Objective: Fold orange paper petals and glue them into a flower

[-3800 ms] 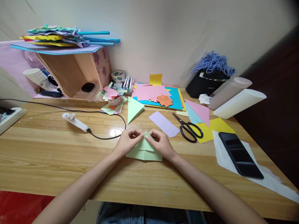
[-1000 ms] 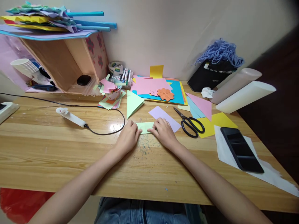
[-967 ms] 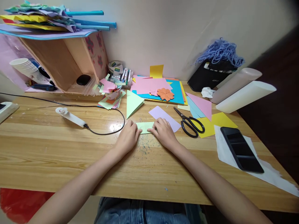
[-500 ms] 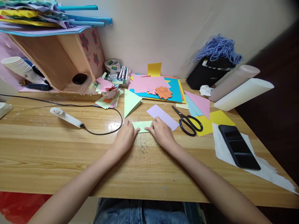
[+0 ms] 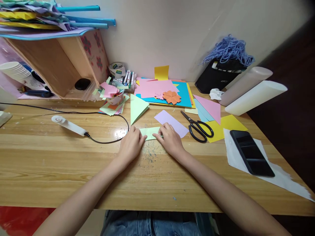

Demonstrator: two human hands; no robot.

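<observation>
A pale green strip of folded paper lies on the wooden table between my hands. My left hand grips its left end, the thumb along the lower edge and the fingers curled. At the other end my right hand holds it the same way, thumb pointing inward. Just behind stands a folded light green paper triangle. A lilac sheet of paper lies beyond my right hand, and black-handled scissors rest to its right.
A white device with a black cable lies at left. Coloured sheets with an orange paper flower are stacked at the back. A phone sits on white paper at right. A cardboard box and a black pouch stand behind.
Both hands keep their hold on the green paper strip and have barely moved. The view has shifted slightly.
</observation>
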